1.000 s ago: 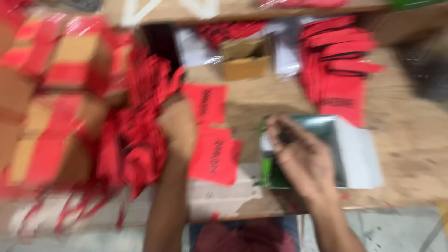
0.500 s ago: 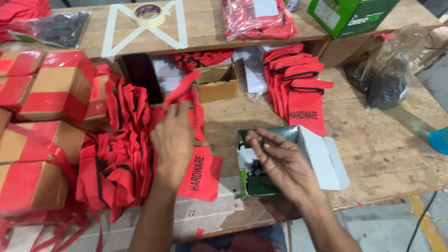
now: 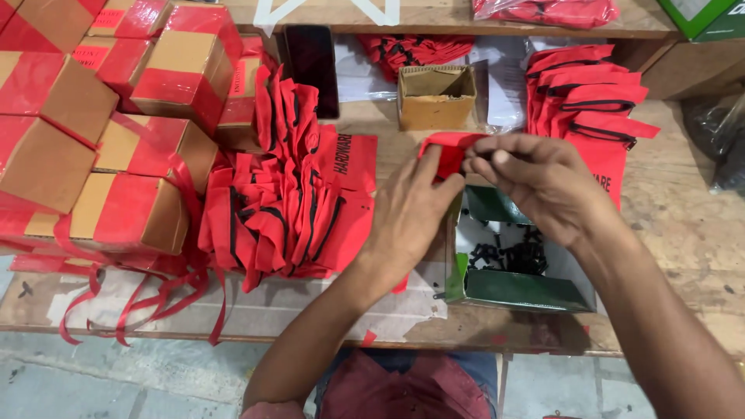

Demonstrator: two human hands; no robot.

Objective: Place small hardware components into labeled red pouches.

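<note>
Two bare hands meet over the middle of the rough wooden desk (image 3: 683,233), both pinching one small red fabric pouch (image 3: 444,154). The left hand (image 3: 410,213) lies flat, palm down, its fingertips clamped on the pouch's lower edge; the right hand (image 3: 543,182) curls over from the other side, thumb and forefinger closed on the soft cloth at its top. The pouch hangs just above the far rim of an open green carton (image 3: 520,287), a glossy box near the desk's front edge, holding a loose heap of small black screws (image 3: 504,252).

Just left of the left hand lies a floppy pile of red pouches (image 3: 287,202) with black drawstrings, limp and overlapping. Towards the desk's left edge stand brown cardboard boxes (image 3: 101,124), square-cornered and wrapped in bands of shiny red tape, with loose tape ribbons trailing over the front edge. Near the back edge sits a small open corrugated box (image 3: 436,97), and beside it a dark, smooth phone (image 3: 312,70) lies flat. Towards the right, a fanned stack of flat red pouches (image 3: 590,93) rests well apart from the carton.
</note>
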